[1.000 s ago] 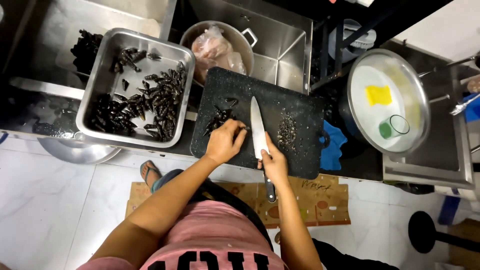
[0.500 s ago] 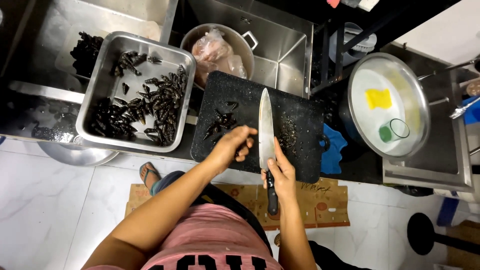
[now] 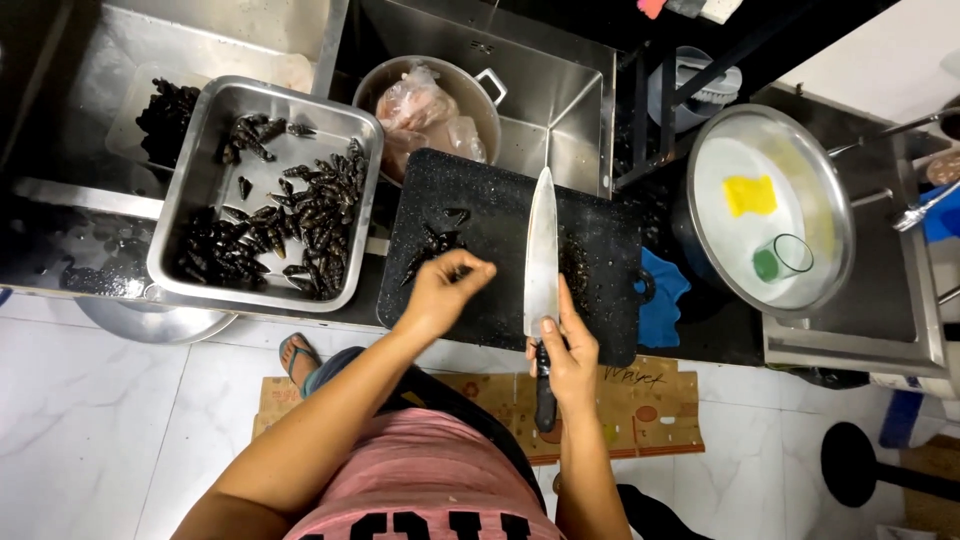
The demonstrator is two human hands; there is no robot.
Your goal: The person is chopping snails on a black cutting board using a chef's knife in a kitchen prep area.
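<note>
A black cutting board (image 3: 500,290) lies across the counter in front of me. My left hand (image 3: 443,292) rests on its left part, fingers pinched on a small dark shell next to a little heap of dark shells (image 3: 436,243). My right hand (image 3: 565,355) grips the black handle of a large knife (image 3: 541,260); its blade lies flat along the board, tip pointing away from me. Dark trimmings (image 3: 577,268) lie just right of the blade.
A steel tray (image 3: 200,170) with many dark shells sits left of the board. Behind it, a pot (image 3: 486,92) with a plastic bag stands in the sink. A round steel basin (image 3: 830,200) holding a yellow sponge and a glass is at right. Cardboard covers the floor.
The knife has swung up from a slanted cutting position to lie straight on the board, and my right hand slid back toward me. My left hand lifted from the heap, pinching a shell.
</note>
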